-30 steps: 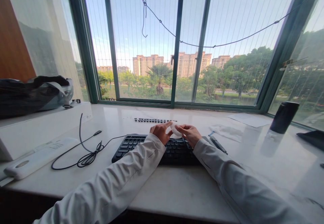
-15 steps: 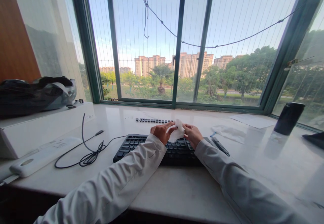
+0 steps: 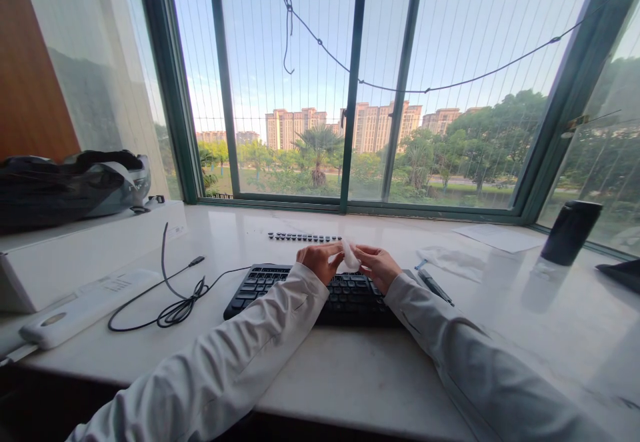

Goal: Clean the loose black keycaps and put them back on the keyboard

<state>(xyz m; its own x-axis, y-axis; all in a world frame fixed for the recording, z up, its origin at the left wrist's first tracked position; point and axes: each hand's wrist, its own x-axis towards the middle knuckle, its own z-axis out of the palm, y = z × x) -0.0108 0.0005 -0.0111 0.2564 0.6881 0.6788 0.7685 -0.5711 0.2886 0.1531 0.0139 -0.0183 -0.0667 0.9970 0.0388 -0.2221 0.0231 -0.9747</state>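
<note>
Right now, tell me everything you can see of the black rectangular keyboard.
The black, rectangular, plastic-looking keyboard lies keys up on the pale, glossy, stone-like tabletop. Rows of dark keys show; a thin black cable runs from its far left side. Grey-sleeved forearms hide parts of it. Over its far edge, the fingers of the left hand and right hand hold a white tissue-like piece; whether they touch the keyboard is unclear.

0 legible txt, nos. or brand names in view.
</note>
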